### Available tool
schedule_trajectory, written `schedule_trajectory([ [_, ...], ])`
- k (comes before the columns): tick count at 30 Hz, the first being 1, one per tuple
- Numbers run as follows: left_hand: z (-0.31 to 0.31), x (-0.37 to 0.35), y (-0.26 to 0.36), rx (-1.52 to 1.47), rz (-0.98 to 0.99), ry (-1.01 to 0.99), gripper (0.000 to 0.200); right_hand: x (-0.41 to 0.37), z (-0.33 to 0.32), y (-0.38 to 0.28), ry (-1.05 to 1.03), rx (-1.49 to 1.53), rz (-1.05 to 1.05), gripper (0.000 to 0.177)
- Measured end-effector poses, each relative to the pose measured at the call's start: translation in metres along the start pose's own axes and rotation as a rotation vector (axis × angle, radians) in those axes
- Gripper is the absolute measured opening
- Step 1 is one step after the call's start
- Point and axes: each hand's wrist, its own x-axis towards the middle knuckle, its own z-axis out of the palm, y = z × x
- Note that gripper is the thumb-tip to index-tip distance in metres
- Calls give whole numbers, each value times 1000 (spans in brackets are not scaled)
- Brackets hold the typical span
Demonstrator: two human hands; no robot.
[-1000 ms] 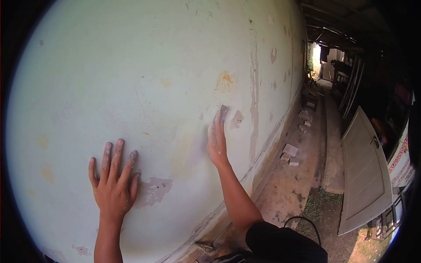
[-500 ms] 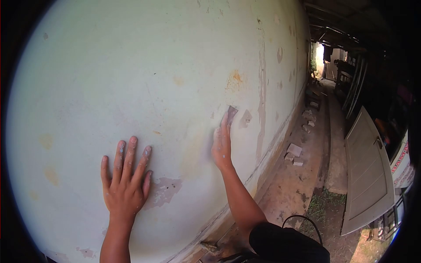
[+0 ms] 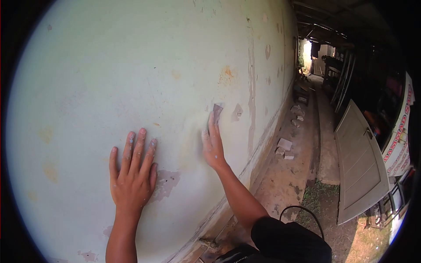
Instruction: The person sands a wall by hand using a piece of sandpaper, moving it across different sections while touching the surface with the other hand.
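Note:
My left hand (image 3: pixel 133 182) lies flat on the pale green wall (image 3: pixel 114 79), its fingers spread and flecked with paint. Beside its thumb is a bare greyish patch (image 3: pixel 167 184) where the coating has come off. Higher and to the right, my right hand (image 3: pixel 214 147) is pressed to the wall with fingers stretched upward. Under its fingertips it holds a small dark piece of sandpaper (image 3: pixel 218 112), partly covered by the fingers. Just right of the sandpaper sits a small scraped patch (image 3: pixel 237 112); a rusty stain (image 3: pixel 227 75) shows above it.
A concrete walkway (image 3: pixel 272 179) runs along the wall's foot, with broken white blocks (image 3: pixel 285 144) on it. A pale door panel (image 3: pixel 362 162) leans at the right, near a lettered banner (image 3: pixel 399 136). A thin black loop (image 3: pixel 307 207) stands out near my right sleeve.
The view has turned slightly, shifting the scene. My right hand and the sandpaper have slid a little left relative to the scraped patch. My left hand stays flat on the wall.

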Motion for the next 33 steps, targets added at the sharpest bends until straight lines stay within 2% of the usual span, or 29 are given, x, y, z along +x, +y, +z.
schedule_trajectory([
  [2, 2, -1, 1, 1, 2, 17, 59, -50, 27, -29, -72, -63, -270, 77],
  [3, 3, -1, 1, 3, 2, 18, 58, -62, 27, -25, -65, -65, -270, 77],
  [5, 1, 0, 2, 0, 9, 13, 57, -81, 29, -13, -278, -206, -195, 84],
  [6, 0, 0, 1, -1, 4, 10, 56, -73, 21, 0, -302, -238, -162, 84],
  [7, 1, -1, 0, 6, 10, 6, 56, -61, 14, 7, -250, -251, -93, 81],
  [9, 3, -3, 0, -8, 25, 19, 54, -24, -1, 41, -30, -99, -17, 77],
  [11, 2, -4, 0, -16, 25, 14, 53, 15, -20, 73, 77, 37, 89, 74],
  [14, 4, -4, 0, -11, 19, 34, 51, 19, -12, 54, 53, 69, 76, 74],
  [15, 6, -4, 0, -2, 23, 43, 50, 1, -7, 17, -53, 41, 68, 76],
  [16, 6, -3, 0, 3, 19, 51, 50, -21, 8, 3, -93, 18, -111, 80],
  [17, 6, -4, 0, 7, 18, 47, 49, -44, 18, -16, -169, -52, -183, 84],
  [20, 5, -4, 1, 10, 25, 30, 47, -68, 23, 0, -281, -256, -142, 88],
  [24, 7, -5, 0, 20, 36, 25, 46, 4, -5, 45, 83, -34, -28, 83],
  [27, 7, -4, 0, 15, 28, 19, 45, 38, -15, 55, 157, 6, 23, 80],
  [29, 6, -2, 4, 22, 9, 40, 38, 15, -2, 27, 34, -44, -85, 80],
  [31, 6, 3, 4, 42, 6, 57, 32, -32, 20, -10, -99, -76, -292, 90],
  [33, 5, 1, 5, 50, 10, 41, 32, -54, 24, -6, -211, -215, -318, 95],
])
